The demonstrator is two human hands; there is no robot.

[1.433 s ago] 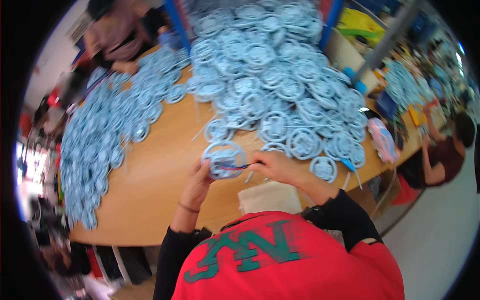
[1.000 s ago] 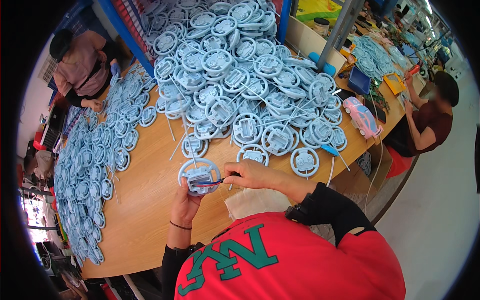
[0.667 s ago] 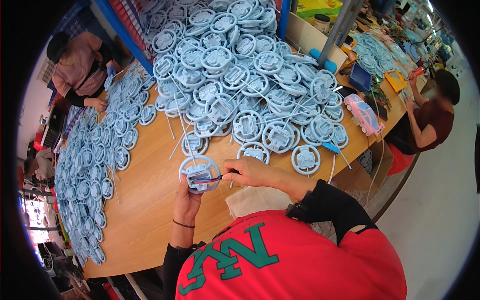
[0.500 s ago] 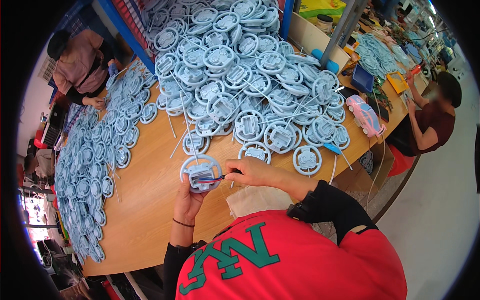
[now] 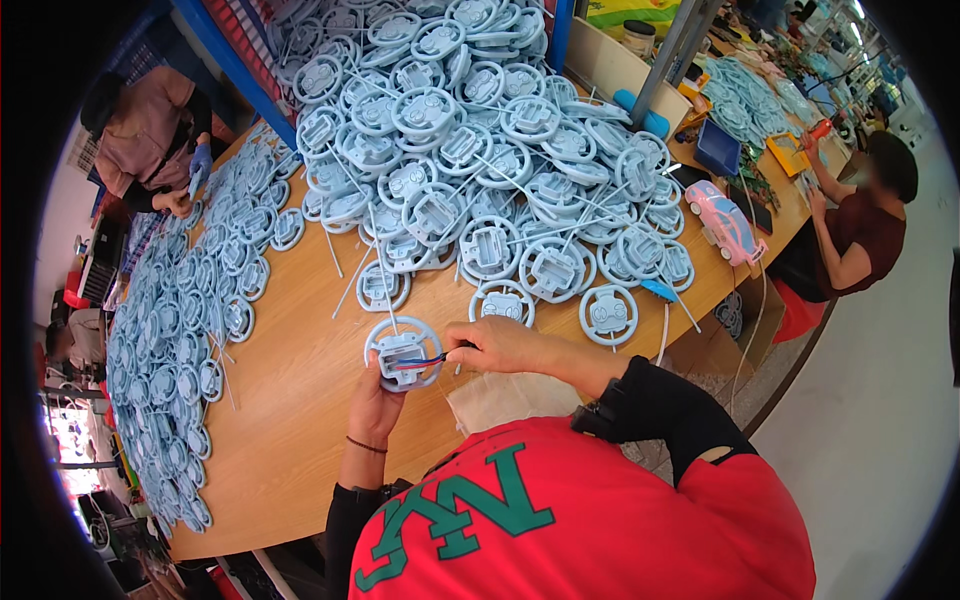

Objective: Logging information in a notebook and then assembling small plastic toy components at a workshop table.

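A light-blue toy steering wheel is held over the table by my left hand, its fingers closed on the lower left rim. The wheel's open hollow housing faces up, and a thin pale rod or cable runs from its far rim. My right hand is closed in a pinch just right of the wheel. Thin red and blue wires stretch from its fingertips into the housing. Something dark shows at the pinch, too small to make out.
A large heap of toy steering wheels rises ahead, and more wheels cover the left side of the table. A pink toy car and a blue bin stand right. Beige cloth lies near me. Co-workers sit at both sides.
The view has shifted slightly. My hands keep hold of the wheel and wires, in nearly the same pose. The left co-worker's gloved hand has moved down toward their other hand.
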